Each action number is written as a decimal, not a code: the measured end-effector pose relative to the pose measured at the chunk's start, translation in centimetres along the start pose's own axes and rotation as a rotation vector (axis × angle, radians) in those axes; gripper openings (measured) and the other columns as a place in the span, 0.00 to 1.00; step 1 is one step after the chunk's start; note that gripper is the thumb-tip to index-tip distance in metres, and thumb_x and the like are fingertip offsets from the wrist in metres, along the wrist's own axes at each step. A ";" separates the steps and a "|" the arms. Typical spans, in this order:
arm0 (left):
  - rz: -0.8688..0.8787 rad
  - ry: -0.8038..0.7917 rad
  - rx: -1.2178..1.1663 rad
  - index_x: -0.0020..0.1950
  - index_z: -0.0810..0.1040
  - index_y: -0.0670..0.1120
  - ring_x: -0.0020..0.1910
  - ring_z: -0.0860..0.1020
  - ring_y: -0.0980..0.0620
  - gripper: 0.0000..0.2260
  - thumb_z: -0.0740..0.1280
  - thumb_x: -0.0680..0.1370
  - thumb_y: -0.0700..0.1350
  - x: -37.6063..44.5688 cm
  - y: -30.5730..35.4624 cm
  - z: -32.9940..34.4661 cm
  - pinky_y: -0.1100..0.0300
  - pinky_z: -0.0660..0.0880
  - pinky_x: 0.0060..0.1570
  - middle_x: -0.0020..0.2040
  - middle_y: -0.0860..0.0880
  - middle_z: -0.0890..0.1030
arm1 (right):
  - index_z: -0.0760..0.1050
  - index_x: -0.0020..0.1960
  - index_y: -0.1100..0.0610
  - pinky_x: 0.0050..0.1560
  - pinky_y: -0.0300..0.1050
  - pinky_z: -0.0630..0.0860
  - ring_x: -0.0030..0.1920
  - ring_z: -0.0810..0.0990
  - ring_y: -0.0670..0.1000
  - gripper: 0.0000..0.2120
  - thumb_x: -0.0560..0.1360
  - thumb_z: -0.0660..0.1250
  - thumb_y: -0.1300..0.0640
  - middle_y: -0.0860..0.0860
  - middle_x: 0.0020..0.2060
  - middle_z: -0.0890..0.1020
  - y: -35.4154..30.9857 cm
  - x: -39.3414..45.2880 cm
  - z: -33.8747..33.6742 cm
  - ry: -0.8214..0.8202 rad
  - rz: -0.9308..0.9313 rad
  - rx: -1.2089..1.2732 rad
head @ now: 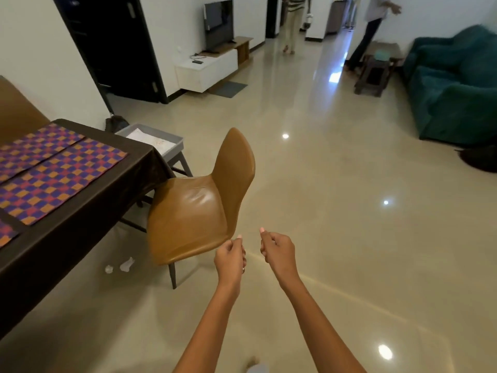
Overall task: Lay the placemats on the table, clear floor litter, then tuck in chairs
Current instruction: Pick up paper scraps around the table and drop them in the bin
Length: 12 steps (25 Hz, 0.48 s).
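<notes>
Chequered purple, red and orange placemats (61,179) lie flat side by side on the dark-clothed table (67,243) at the left. A tan leather chair (199,205) stands pulled out from the table's near corner, its back turned to the right. Two crumpled white bits of litter (126,264) lie on the floor under the table edge, left of the chair's front leg. My left hand (230,258) hovers just off the seat's near corner, fingers curled and holding nothing. My right hand (277,250) is beside it, also loosely curled with nothing in it.
A grey tray stand (161,141) with a white cloth sits behind the table. Another tan chair back (16,111) shows at far left. White TV cabinet (207,68), wooden stool (376,68) and green sofa (457,84) lie further off. Two people (293,22) walk at the back.
</notes>
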<state>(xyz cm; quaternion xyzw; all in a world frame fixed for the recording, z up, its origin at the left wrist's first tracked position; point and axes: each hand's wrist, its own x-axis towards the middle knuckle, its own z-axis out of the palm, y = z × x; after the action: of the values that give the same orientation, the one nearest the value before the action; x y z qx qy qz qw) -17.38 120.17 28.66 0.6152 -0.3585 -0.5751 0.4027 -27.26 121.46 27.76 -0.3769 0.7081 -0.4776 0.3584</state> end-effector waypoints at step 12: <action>0.136 0.077 -0.044 0.38 0.73 0.42 0.29 0.68 0.54 0.13 0.61 0.81 0.46 31.7 17.3 20.3 0.64 0.67 0.30 0.30 0.48 0.72 | 0.68 0.27 0.55 0.30 0.37 0.67 0.25 0.68 0.46 0.23 0.80 0.60 0.50 0.50 0.24 0.72 -8.9 42.2 0.9 -0.178 -0.177 -0.083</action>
<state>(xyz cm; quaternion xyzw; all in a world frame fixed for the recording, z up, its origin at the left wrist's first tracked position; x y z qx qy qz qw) -34.66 82.54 30.80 0.6022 -0.3711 -0.5302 0.4675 -44.15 81.84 29.73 -0.4934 0.6565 -0.4424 0.3603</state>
